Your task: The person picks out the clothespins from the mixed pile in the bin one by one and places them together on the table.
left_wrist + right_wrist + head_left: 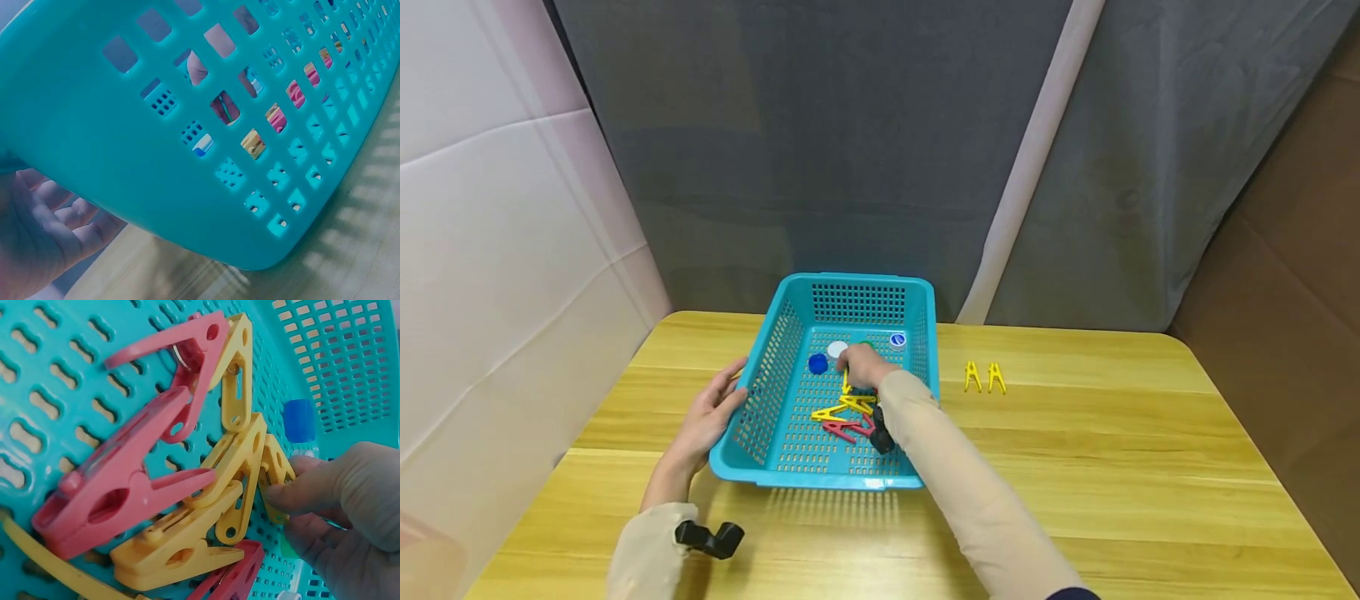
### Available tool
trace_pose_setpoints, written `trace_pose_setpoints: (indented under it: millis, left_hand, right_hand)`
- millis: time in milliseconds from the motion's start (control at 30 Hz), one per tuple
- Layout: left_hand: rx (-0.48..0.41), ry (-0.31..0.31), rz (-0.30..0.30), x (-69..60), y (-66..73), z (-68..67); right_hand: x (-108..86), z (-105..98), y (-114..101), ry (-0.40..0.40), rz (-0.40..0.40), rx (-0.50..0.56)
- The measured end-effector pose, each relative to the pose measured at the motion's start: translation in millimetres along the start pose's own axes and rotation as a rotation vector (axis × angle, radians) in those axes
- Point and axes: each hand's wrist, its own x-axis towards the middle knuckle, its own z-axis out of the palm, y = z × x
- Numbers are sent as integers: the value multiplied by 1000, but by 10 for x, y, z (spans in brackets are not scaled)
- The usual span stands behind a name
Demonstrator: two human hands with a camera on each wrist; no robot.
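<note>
A teal plastic basket (812, 479) stands on the wooden table, with yellow and red clothespins and bottle caps inside. At its left side, my left hand (706, 414) holds the rim, the thumb on top and the fingers outside; the left wrist view shows this hand (53, 231) beside the basket wall (112, 162). My right hand (867, 367) reaches down into the basket. Between thumb and fingers, the right hand (340, 512) pinches a yellow clothespin (274, 472). Close by lie yellow clothespins (169, 547) and red clothespins (119, 481), partly overlapping.
Two yellow clothespins, a left one (972, 376) and a right one (996, 377), stand on the table (1112, 433) right of the basket. Inside it are a blue cap (817, 364), a white cap (837, 349) and a blue-and-white cap (898, 340). A grey curtain (880, 150) hangs behind.
</note>
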Motion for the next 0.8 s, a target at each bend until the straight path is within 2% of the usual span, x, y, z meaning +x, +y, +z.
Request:
trace_pose_setpoints:
  millis: [267,567,800]
  left_hand:
    - [5,-9,1,1,7,-9]
    - [8,-11,-8,9,-4,-15]
    - [28,-13,-9,6,-12,-26]
  right_hand:
    - [-4,-6,18,68,45,-93]
    - [-41,-90,-9,66,57,-54]
    - [-80,-220,-25,175,43,-22]
